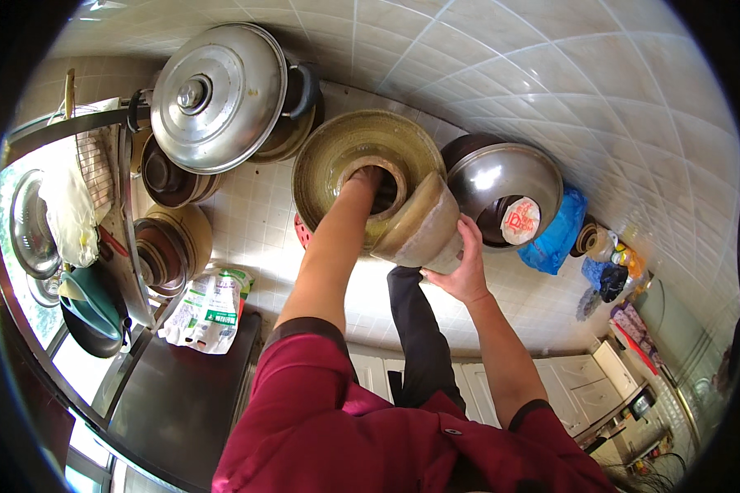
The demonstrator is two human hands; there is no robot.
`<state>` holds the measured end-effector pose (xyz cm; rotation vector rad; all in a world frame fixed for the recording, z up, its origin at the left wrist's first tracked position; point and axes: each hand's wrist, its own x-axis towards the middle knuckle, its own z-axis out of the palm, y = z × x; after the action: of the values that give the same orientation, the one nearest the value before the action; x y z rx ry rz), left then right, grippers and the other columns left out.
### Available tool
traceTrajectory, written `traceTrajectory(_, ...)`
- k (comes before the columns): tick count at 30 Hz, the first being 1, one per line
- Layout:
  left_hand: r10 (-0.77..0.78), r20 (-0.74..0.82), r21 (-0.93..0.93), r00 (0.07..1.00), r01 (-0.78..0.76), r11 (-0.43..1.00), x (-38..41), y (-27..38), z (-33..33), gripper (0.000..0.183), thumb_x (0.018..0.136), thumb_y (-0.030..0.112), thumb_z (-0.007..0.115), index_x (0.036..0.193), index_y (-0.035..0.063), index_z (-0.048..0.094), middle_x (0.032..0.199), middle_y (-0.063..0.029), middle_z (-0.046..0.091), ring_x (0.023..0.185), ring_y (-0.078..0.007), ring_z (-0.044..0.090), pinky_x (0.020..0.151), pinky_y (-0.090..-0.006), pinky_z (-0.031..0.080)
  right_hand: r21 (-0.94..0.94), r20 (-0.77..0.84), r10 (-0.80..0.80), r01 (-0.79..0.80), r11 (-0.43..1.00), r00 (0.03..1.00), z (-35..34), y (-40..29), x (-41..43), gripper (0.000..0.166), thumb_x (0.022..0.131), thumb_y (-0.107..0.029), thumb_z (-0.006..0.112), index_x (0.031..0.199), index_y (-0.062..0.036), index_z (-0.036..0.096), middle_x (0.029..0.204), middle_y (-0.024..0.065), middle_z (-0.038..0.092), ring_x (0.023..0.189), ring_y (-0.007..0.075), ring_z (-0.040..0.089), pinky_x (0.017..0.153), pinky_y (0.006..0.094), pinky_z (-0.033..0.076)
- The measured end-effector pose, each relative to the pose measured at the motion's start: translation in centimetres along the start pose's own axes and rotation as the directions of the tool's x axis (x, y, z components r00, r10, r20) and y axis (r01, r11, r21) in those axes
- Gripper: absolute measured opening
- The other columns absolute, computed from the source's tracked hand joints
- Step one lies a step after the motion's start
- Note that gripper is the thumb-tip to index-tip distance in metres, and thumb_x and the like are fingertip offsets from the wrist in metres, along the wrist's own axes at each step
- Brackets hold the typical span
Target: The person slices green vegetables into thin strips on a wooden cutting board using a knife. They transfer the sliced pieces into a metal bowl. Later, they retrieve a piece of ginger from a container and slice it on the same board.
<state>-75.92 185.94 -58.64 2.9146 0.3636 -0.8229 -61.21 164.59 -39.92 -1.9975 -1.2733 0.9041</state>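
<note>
A large glazed ceramic jar with a wide water-channel rim (pixel 320 148) stands on the tiled floor. The arm on the picture's left reaches down into its round mouth; of that left hand (pixel 367 175) only the back shows at the opening, and its fingers are hidden inside. My right hand (pixel 468 259) holds a glazed ceramic bowl-shaped lid (pixel 428 225), tilted on its side over the jar's right edge, fingers on its outer side and thumb near its base.
Left of the jar, a big steel lidded pot (pixel 222 98) and brown crocks (pixel 179 234) stand near a metal rack. To the right are a steel basin (pixel 505 166) and a blue plastic bag (pixel 555 231). A tiled wall (pixel 499 61) rises behind. A white printed bag (pixel 213 308) lies lower left.
</note>
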Motion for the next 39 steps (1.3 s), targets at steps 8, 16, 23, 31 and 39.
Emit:
traceTrajectory(8, 0.113, 0.044, -0.154, 0.993, -0.105, 0.982, -1.1, 0.3, -4.8, 0.029, 0.091, 0.017, 0.055, 0.11, 0.0059, 0.074, 0.116, -0.0151, 0.072, 0.103, -0.0275, 0.07, 0.087, -0.0392, 0.056, 0.024, -0.01, -0.005, 0.005, 1.0, 1.0, -0.1, -0.2, 0.0, 0.117, 0.053, -0.014, 0.096, 0.148, -0.0125, 0.028, 0.152, 0.0169, 0.03, 0.137, 0.0347, 0.04, 0.094, 0.0439, 0.055)
traceTrajectory(16, 0.292, 0.252, -0.447, 0.922, -0.156, 0.881, 2.5, -0.2, 0.2, 0.028, 0.088, 0.017, 0.055, 0.103, 0.0049, 0.076, 0.109, -0.0195, 0.072, 0.096, -0.0321, 0.071, 0.084, -0.0417, 0.056, 0.016, -0.039, -0.076, 0.077, 0.997, 0.996, -0.4, -0.3, 0.5, 0.113, 0.053, -0.017, 0.097, 0.146, -0.0095, 0.032, 0.15, 0.0221, 0.031, 0.133, 0.0392, 0.044, 0.095, 0.0413, 0.055)
traceTrajectory(23, 0.18, 0.25, -0.433, 0.951, -0.056, 0.9, 1.9, -0.8, 2.4, 0.029, 0.088, 0.016, 0.054, 0.103, 0.0051, 0.076, 0.11, -0.0198, 0.072, 0.097, -0.0329, 0.071, 0.084, -0.0422, 0.056, 0.017, -0.055, -0.046, 0.047, 0.999, 0.997, -0.9, -0.1, 0.5, 0.106, 0.052, -0.016, 0.096, 0.142, -0.0077, 0.039, 0.149, 0.0189, 0.034, 0.105, 0.0278, 0.062, 0.077, 0.0318, 0.06)
traceTrajectory(31, 0.113, 0.232, -0.397, 0.966, -0.012, 0.918, 1.7, -0.9, 2.9, 0.029, 0.088, 0.015, 0.054, 0.103, 0.0053, 0.076, 0.11, -0.0201, 0.072, 0.099, -0.0339, 0.071, 0.085, -0.0427, 0.056, 0.093, -0.06, -0.001, 0.006, 0.996, 0.998, -0.5, 0.1, 0.2, 0.103, 0.051, -0.018, 0.096, 0.138, -0.0077, 0.042, 0.146, 0.0201, 0.039, 0.126, 0.0363, 0.051, 0.097, 0.0403, 0.054)
traceTrajectory(39, 0.075, 0.237, -0.409, 0.969, 0.029, 0.912, 1.2, -0.6, 3.4, 0.029, 0.088, 0.015, 0.053, 0.104, 0.0055, 0.076, 0.111, -0.0205, 0.072, 0.1, -0.0349, 0.07, 0.085, -0.0432, 0.056, 0.073, -0.076, -0.036, 0.042, 0.996, 0.996, -0.6, 0.1, 0.3, 0.105, 0.051, -0.019, 0.096, 0.14, -0.0105, 0.041, 0.147, 0.0187, 0.038, 0.11, 0.0318, 0.058, 0.087, 0.0382, 0.055)
